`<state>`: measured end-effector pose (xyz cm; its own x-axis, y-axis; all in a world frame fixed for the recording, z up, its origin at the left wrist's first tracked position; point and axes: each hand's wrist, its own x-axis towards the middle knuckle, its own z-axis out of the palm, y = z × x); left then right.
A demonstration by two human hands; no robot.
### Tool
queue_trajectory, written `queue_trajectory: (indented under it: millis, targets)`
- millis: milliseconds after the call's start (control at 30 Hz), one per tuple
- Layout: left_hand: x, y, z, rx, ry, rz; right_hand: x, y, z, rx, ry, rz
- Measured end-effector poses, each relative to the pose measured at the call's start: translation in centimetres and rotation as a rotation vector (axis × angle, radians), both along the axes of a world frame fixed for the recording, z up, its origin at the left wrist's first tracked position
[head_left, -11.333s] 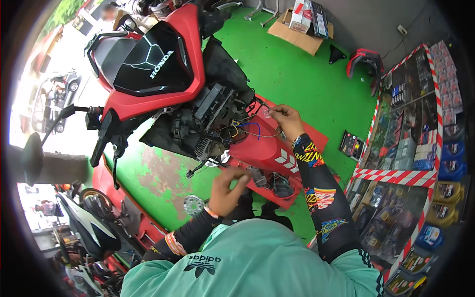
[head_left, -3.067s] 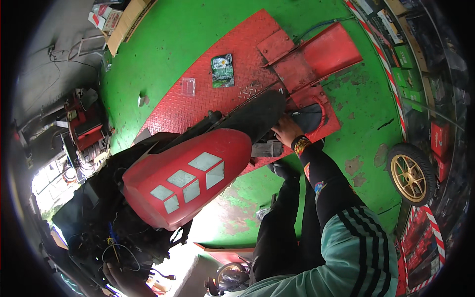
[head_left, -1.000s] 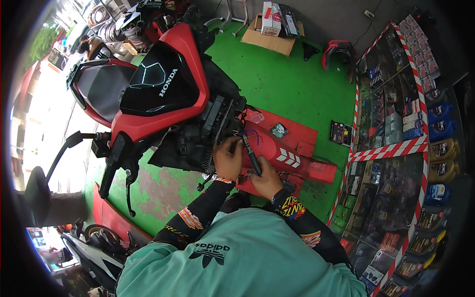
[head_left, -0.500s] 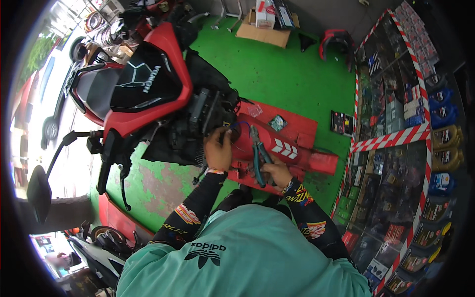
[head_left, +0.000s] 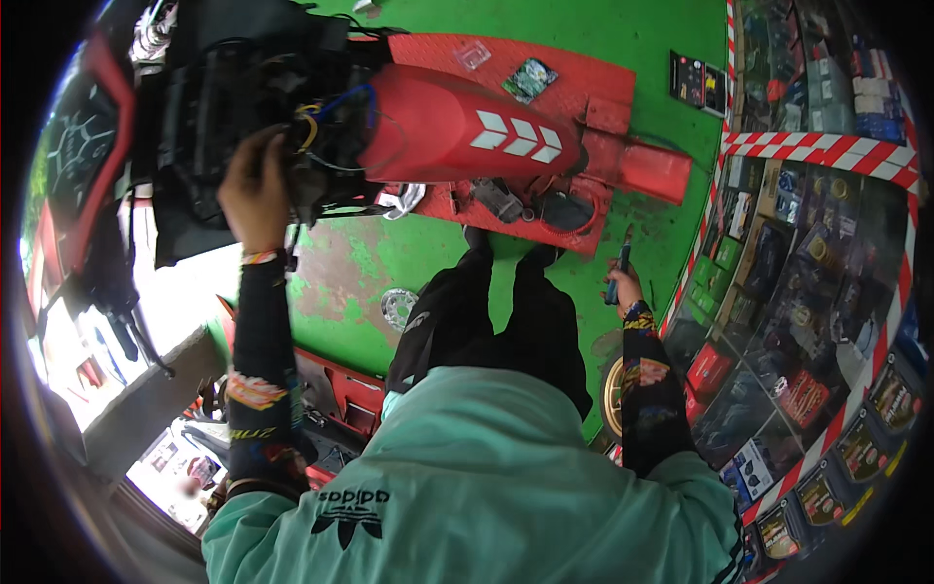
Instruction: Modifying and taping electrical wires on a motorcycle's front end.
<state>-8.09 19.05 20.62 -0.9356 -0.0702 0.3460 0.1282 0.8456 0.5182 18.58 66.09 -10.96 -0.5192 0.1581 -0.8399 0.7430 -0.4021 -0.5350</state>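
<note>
My left hand (head_left: 255,190) is at the stripped front of a motorcycle (head_left: 199,107), its fingers bent and drawn together beside the black parts. What they pinch, if anything, is hidden. Close to the fingertips run a yellow wire (head_left: 309,127) and a blue wire (head_left: 352,97), with a thin pale wire looping below. Off to the right, low beside my leg, my right hand (head_left: 626,286) is wrapped around pliers (head_left: 622,261) with blue-green handles. The jaws point away from me. A red front fender (head_left: 448,122) with white chevrons lies between the two hands' reach, over the red platform.
The red lift platform (head_left: 608,83) carries a small packet (head_left: 530,81) and several loose parts. A glass display case (head_left: 778,243) edged with striped tape stands at the right. A metal disc (head_left: 399,309) lies on the green floor (head_left: 341,263) by my leg.
My right hand has drawn the pliers away from the wires, down and to the right. My left hand stays by the wiring. The whole view has shifted, with the motorcycle now farther left.
</note>
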Motion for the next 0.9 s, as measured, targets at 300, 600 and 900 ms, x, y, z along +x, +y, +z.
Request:
queue_trajectory:
  millis: [300, 600, 900]
  targets:
    - [-0.8, -2.9, 1.4, -0.33, -0.184, -0.015, -0.8, -6.2, -23.8, 0.805, -0.488, 0.819]
    - [-1.1, -7.2, 2.6, -0.915, -0.002, -0.178, -6.1, -12.2, -39.4, 1.263, -0.317, 0.528]
    - [0.3, -7.1, 1.0, -1.028, 0.156, -0.367, -4.8, -27.3, -32.6, 1.047, 0.236, 0.066]
